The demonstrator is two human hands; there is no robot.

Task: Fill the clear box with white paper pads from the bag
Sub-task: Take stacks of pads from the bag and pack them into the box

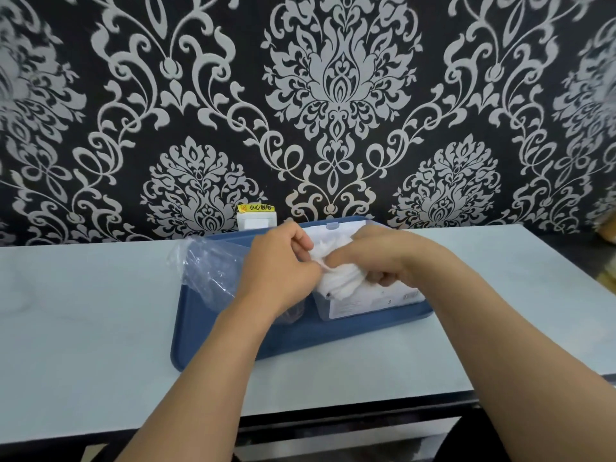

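A clear box (366, 303) with its lid raised stands on the right half of a blue tray (293, 341). A bunch of white paper pads (336, 278) is held over the box's opening. My right hand (380, 255) grips the pads from the right, fingers curled around them. My left hand (280, 265) pinches the left edge of the same bunch. The crumpled clear plastic bag (210, 268) lies on the tray's left side, behind my left wrist.
The tray sits on a pale tabletop (100, 328) against a black-and-silver patterned wall. A white wall socket (256, 220) with a yellow warning label is just behind the tray. The table's front edge runs across below my forearms.
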